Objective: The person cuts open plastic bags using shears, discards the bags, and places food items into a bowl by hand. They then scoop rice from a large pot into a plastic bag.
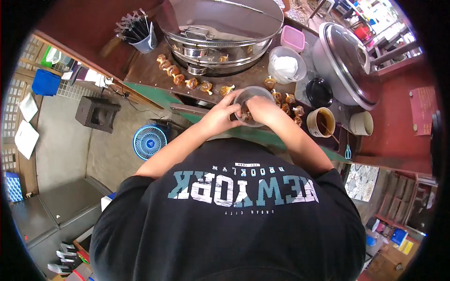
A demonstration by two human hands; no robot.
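Observation:
My left hand (222, 114) is closed around the side of a round clear plastic tub (255, 90), tilted over the counter's front edge. Inside that tub is my right hand (260, 110), its fingers pointing down and mostly hidden, so I cannot see what they grip. Some brown contents show at the bottom of the tub. Small tied plastic bags of brown sauce (191, 83) lie in a row to the left of the tub. More such bags (290, 98) are grouped just right of my right hand.
A large lidded steel pan (220, 47) stands behind the bags. Right of it are a tub with white plastic (286, 67), a pink box (293, 38), a big lidded pot (344, 65), and a sauce container (321, 122) with a stick. Scissors (348, 152) hang at the front edge.

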